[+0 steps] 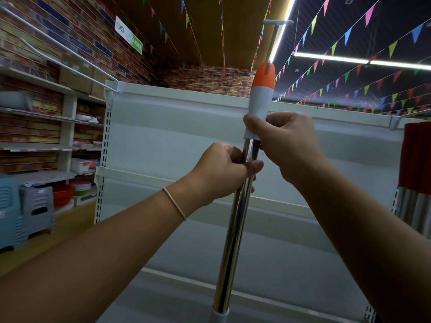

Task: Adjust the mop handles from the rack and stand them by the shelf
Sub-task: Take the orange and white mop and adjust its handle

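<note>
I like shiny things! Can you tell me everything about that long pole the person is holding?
The mop handle is a shiny, metal-looking tube, standing nearly upright and leaning slightly right. Above sits a white sleeve with an orange tip, and a thinner rod sticks out beyond it. The left hand grips the tube; the right hand grips the sleeve. A white collar shows near the bottom.

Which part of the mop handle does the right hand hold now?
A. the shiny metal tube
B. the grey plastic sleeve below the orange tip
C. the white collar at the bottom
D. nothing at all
B: the right hand curls round the grey plastic sleeve of the mop handle, while the left hand grips the metal tube lower down.
</note>
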The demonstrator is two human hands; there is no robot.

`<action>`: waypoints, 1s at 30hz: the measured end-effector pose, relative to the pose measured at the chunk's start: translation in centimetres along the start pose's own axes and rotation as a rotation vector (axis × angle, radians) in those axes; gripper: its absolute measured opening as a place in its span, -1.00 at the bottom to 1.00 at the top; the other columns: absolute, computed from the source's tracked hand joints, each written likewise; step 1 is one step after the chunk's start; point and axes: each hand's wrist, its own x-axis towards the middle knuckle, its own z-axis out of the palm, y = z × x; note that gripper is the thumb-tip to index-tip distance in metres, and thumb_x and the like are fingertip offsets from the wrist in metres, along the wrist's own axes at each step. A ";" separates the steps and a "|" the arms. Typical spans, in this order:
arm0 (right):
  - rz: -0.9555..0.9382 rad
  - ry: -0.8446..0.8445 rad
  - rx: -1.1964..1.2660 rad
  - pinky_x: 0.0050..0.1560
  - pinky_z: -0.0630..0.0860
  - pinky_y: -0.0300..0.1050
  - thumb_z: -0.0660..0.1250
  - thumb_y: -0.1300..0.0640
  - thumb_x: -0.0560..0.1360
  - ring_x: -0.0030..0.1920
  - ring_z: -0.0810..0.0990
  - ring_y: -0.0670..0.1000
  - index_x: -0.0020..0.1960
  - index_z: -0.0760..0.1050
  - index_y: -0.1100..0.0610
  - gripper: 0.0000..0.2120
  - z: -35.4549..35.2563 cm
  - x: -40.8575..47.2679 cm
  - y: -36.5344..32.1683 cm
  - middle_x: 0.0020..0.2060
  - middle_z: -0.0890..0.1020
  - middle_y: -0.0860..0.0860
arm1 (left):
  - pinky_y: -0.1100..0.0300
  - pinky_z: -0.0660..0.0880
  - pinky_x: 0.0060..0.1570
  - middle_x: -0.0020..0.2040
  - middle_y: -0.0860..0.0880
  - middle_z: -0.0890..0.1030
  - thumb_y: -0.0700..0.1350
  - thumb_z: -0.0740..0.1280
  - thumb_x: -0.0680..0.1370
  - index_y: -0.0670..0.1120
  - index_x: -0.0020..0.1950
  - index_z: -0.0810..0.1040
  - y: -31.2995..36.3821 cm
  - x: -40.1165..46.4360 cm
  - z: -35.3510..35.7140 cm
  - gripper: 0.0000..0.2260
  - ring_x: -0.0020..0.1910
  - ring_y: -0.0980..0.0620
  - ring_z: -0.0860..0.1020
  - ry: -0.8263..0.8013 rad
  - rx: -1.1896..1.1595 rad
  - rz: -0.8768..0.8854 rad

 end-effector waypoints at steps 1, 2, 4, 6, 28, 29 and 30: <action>0.014 -0.006 -0.005 -0.33 0.57 -0.15 0.46 0.02 0.48 -0.38 0.61 -0.05 -0.25 0.60 0.08 -0.81 0.1 0.0 0.3 -0.30 0.68 0.12 | 0.16 0.63 -0.25 -0.24 -0.11 0.65 -0.13 0.39 0.52 -0.25 -0.01 0.55 -0.3 0.1 0.0 -0.82 -0.32 -0.06 0.68 -0.003 0.003 -0.014; 0.028 -0.012 -0.009 -0.35 0.55 -0.17 0.46 0.02 0.48 -0.40 0.59 -0.08 -0.26 0.60 0.08 -0.81 0.2 0.0 0.8 -0.31 0.67 0.12 | 0.15 0.62 -0.24 -0.24 -0.11 0.65 -0.12 0.39 0.52 -0.24 -0.02 0.55 -0.7 0.2 0.1 -0.82 -0.31 -0.05 0.69 -0.009 0.005 -0.025; 0.045 -0.022 -0.010 -0.45 0.48 -0.24 0.45 0.03 0.49 -0.49 0.53 -0.15 -0.27 0.60 0.08 -0.80 0.5 0.1 1.5 -0.36 0.65 0.09 | 0.14 0.63 -0.21 -0.22 -0.12 0.65 -0.13 0.39 0.53 -0.23 -0.03 0.55 -1.5 0.4 0.3 -0.83 -0.29 -0.06 0.69 -0.014 0.000 -0.041; 0.050 -0.024 -0.006 -0.48 0.44 -0.27 0.45 0.03 0.49 -0.54 0.51 -0.17 -0.27 0.59 0.08 -0.80 0.7 0.3 2.2 -0.39 0.63 0.05 | 0.13 0.63 -0.18 -0.22 -0.11 0.65 -0.13 0.39 0.53 -0.23 -0.02 0.56 -2.1 0.8 0.4 -0.83 -0.27 -0.06 0.68 -0.005 -0.022 -0.048; 0.126 -0.097 -0.078 -0.40 0.43 -0.23 0.44 0.02 0.49 -0.48 0.52 -0.13 -0.13 0.63 0.22 -0.75 2.1 6.1 8.5 -0.34 0.60 0.06 | 0.13 0.60 -0.19 -0.14 -0.20 0.65 -0.06 0.32 0.58 -0.27 0.07 0.56 -6.8 7.0 2.8 -0.73 -0.18 -0.13 0.67 0.115 -0.018 -0.148; 0.128 -0.099 -0.076 -0.39 0.43 -0.22 0.44 0.02 0.49 -0.46 0.53 -0.12 -0.13 0.63 0.22 -0.75 2.2 6.3 8.8 -0.33 0.60 0.06 | 0.12 0.61 -0.17 -0.14 -0.20 0.65 -0.06 0.32 0.58 -0.27 0.06 0.56 -7.0 7.2 2.9 -0.74 -0.18 -0.13 0.67 0.117 -0.011 -0.149; 0.129 -0.100 -0.074 -0.39 0.44 -0.22 0.44 0.02 0.49 -0.45 0.53 -0.11 -0.13 0.63 0.22 -0.75 2.2 6.5 9.0 -0.34 0.60 0.06 | 0.10 0.62 -0.15 -0.14 -0.20 0.66 -0.06 0.32 0.58 -0.26 0.06 0.56 -7.1 7.4 2.9 -0.74 -0.18 -0.13 0.67 0.120 -0.008 -0.149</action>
